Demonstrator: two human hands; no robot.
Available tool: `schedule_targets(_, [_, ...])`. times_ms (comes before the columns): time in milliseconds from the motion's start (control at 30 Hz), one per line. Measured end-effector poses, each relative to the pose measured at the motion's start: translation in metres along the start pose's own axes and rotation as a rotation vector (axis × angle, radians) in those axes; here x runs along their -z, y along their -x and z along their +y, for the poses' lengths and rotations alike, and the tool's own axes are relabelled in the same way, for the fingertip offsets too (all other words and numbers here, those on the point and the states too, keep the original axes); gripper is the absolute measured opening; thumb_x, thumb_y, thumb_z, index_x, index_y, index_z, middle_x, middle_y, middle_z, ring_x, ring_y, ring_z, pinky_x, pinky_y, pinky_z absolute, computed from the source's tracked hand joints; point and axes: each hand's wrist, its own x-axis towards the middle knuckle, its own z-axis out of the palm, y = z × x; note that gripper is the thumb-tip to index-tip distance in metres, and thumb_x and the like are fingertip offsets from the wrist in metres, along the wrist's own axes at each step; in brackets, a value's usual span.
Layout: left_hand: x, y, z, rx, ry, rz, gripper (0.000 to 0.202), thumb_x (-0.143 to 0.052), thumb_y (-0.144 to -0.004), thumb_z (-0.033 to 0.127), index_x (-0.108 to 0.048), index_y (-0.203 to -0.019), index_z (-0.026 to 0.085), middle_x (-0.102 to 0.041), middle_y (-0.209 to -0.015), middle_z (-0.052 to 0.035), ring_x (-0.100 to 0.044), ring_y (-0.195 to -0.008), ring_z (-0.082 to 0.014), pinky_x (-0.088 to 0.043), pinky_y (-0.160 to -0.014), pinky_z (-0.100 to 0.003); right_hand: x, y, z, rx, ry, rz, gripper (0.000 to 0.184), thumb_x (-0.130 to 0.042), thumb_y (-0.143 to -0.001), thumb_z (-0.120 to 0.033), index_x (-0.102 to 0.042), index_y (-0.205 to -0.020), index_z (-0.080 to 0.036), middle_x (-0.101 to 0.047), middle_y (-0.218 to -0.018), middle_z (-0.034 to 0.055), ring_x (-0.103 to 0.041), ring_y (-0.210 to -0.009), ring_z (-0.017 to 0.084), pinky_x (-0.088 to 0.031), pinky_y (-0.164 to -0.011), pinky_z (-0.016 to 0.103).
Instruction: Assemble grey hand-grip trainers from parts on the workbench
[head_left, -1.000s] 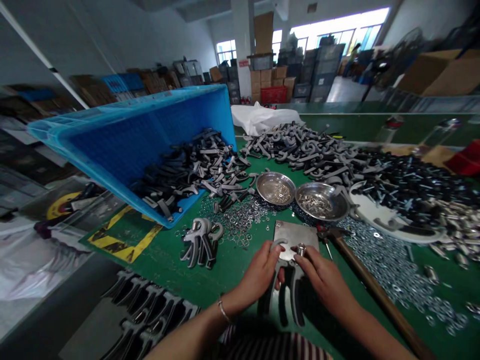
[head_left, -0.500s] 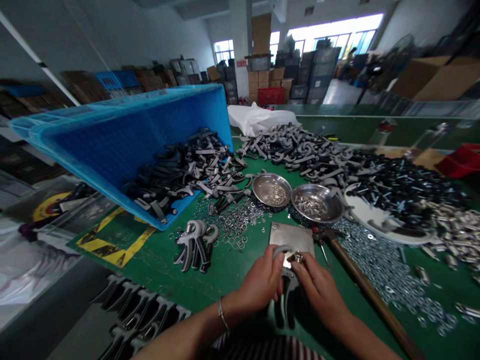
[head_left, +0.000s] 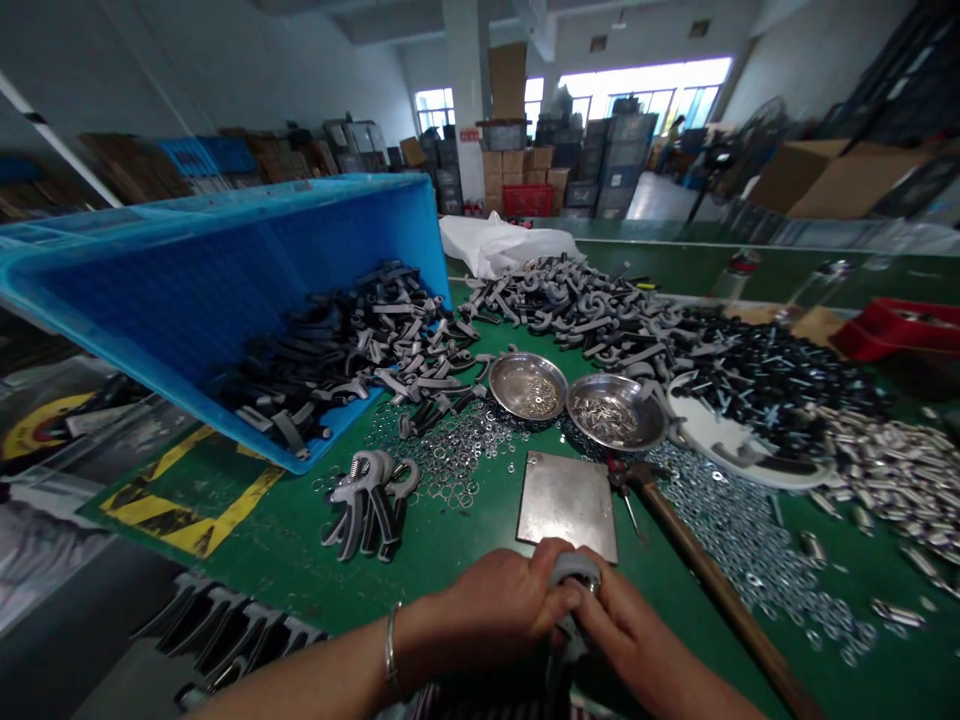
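Observation:
My left hand (head_left: pixel 517 592) and my right hand (head_left: pixel 626 630) are closed together around a grey-and-black hand grip exerciser (head_left: pixel 574 568), low in front of my body. Its curved grey top shows between my fingers; the rest is mostly hidden by the hands. Just beyond them lies a flat square metal plate (head_left: pixel 568 505). Several similar hand grip exercisers (head_left: pixel 371 500) with springs lie in a cluster to the left. A hammer (head_left: pixel 712 580) with a wooden handle rests to the right, and a screwdriver (head_left: pixel 626 495) is beside its head.
A tipped blue crate (head_left: pixel 187 300) spills grey-and-black handles leftward. Two steel bowls (head_left: pixel 514 410) hold small metal parts. Loose washers (head_left: pixel 757 560), a white tray (head_left: pixel 694 430) of black parts and metal cylinders (head_left: pixel 892 460) cover the right. More grips (head_left: pixel 225 620) lie at lower left.
Both hands have moved down toward my body with the hand grip exerciser and closed tighter around it. More of the metal plate now shows. The view has shifted slightly.

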Motion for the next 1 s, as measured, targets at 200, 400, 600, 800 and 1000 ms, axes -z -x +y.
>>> schedule_targets(200, [0.012, -0.051, -0.009, 0.029, -0.097, 0.057, 0.048, -0.023, -0.104, 0.045, -0.048, -0.134, 0.019, -0.069, -0.114, -0.0152, -0.072, -0.090, -0.0274, -0.055, -0.078, -0.037, 0.035, -0.033, 0.014, 0.077, 0.250, 0.064, 0.033, -0.042, -0.099, -0.042, -0.064, -0.113, -0.022, -0.073, -0.105, 0.0075, -0.069, -0.097, 0.023, -0.054, -0.087, 0.036])
schedule_targets(400, [0.023, -0.123, -0.044, 0.172, -0.357, -0.006, 0.040, -0.036, -0.102, 0.041, -0.065, -0.114, 0.016, -0.073, -0.104, -0.0167, -0.071, -0.099, -0.0308, -0.054, -0.085, -0.039, 0.131, -0.117, 0.041, 0.062, 0.642, 0.170, 0.018, -0.058, -0.092, -0.027, -0.072, -0.096, -0.016, -0.072, -0.101, 0.0120, -0.066, -0.102, 0.029, -0.047, -0.093, 0.044])
schedule_targets(600, [0.051, -0.200, -0.040, 0.078, -0.455, 0.102, 0.029, -0.043, -0.095, 0.014, -0.068, -0.109, 0.015, -0.073, -0.106, -0.0197, -0.070, -0.102, -0.0325, -0.051, -0.090, -0.043, 0.161, -0.144, 0.031, -0.092, 0.883, 0.289, 0.028, -0.049, -0.102, -0.032, -0.066, -0.112, -0.013, -0.065, -0.118, 0.0056, -0.062, -0.112, 0.024, -0.049, -0.097, 0.045])
schedule_targets(800, [0.052, -0.297, -0.048, 0.030, -0.485, 0.103, 0.032, -0.044, -0.088, 0.002, -0.071, -0.102, 0.010, -0.074, -0.104, -0.0199, -0.072, -0.098, -0.0297, -0.052, -0.088, -0.037, 0.162, -0.184, 0.061, -0.253, 0.971, 0.325, 0.031, -0.063, -0.096, -0.035, -0.061, -0.122, -0.017, -0.064, -0.122, 0.0084, -0.065, -0.104, 0.023, -0.056, -0.088, 0.044])
schedule_targets(1000, [0.035, -0.305, -0.074, 0.015, -0.452, 0.140, 0.032, -0.043, -0.088, 0.003, -0.070, -0.103, 0.013, -0.074, -0.107, -0.0166, -0.070, -0.102, -0.0295, -0.049, -0.091, -0.038, 0.155, -0.186, 0.077, -0.249, 0.910, 0.356, 0.029, -0.062, -0.096, -0.034, -0.063, -0.118, -0.017, -0.065, -0.121, 0.0080, -0.065, -0.106, 0.023, -0.055, -0.090, 0.045])
